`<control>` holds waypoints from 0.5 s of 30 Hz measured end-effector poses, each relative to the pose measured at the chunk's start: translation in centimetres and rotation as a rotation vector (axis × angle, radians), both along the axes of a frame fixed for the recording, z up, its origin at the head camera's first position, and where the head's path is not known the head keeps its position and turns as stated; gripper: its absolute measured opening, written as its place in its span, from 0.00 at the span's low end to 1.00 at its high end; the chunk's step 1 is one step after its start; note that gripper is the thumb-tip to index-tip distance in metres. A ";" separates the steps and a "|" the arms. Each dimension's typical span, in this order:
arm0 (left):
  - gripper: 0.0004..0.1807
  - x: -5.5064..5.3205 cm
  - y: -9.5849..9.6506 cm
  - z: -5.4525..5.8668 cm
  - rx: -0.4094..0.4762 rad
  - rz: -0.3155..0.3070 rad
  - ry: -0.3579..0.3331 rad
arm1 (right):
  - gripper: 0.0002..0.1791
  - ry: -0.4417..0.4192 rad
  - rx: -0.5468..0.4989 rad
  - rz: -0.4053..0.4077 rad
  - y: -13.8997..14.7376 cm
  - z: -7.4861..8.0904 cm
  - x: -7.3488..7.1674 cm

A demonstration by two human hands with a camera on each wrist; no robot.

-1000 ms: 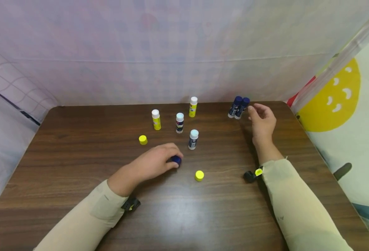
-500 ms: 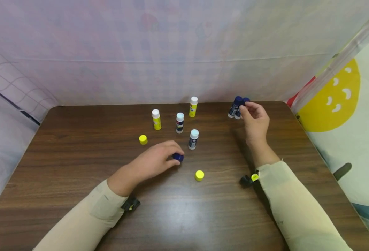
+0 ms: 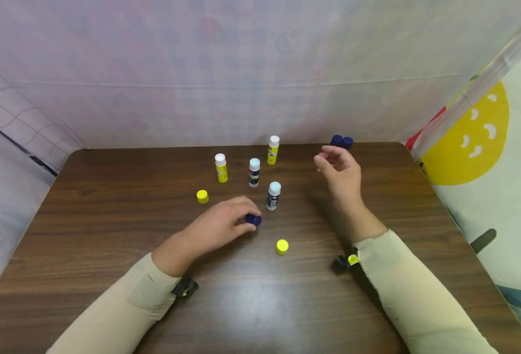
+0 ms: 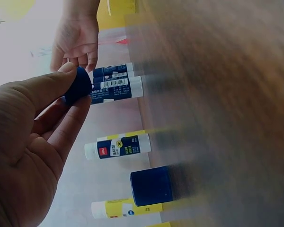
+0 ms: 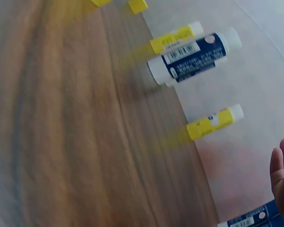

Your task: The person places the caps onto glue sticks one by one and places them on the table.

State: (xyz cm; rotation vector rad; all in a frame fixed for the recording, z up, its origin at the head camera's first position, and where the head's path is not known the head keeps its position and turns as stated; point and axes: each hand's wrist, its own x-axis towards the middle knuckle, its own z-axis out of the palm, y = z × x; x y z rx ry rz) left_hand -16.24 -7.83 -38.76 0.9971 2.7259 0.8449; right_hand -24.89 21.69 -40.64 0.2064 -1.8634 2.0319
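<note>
My left hand (image 3: pixel 222 223) pinches a dark blue glue stick cap (image 4: pixel 79 86) between thumb and fingers, above the table. A second dark blue cap (image 4: pixel 151 186) stands on the tabletop in the left wrist view. Just beyond the held cap stands an uncapped blue glue stick (image 3: pixel 273 196), with another uncapped blue glue stick (image 3: pixel 254 173) behind it. My right hand (image 3: pixel 344 179), fingers loosely bent and holding nothing, hovers in front of two capped blue glue sticks (image 3: pixel 337 141); their lower parts are hidden behind it in the head view.
Two uncapped yellow glue sticks (image 3: pixel 222 169) stand upright toward the back, one farther left. One yellow cap (image 3: pixel 202 196) lies left of the group, another yellow cap (image 3: pixel 282 247) nearer the front. A pale curtain (image 3: pixel 176 108) hangs along the table's (image 3: pixel 109 216) back edge.
My right hand has moved left, from beside the two capped blue glue sticks to in front of them. My left hand has shifted slightly right and away from me with the blue cap.
</note>
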 end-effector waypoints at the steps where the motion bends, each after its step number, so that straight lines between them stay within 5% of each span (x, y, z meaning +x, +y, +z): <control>1: 0.15 0.0 0.0 0.0 0.003 0.002 -0.002 | 0.10 0.000 0.006 0.011 -0.2 0.0 0.1; 15: 0.15 0.0 0.0 0.0 0.018 0.030 -0.010 | 0.17 -0.100 0.182 0.151 -1.9 -0.2 1.5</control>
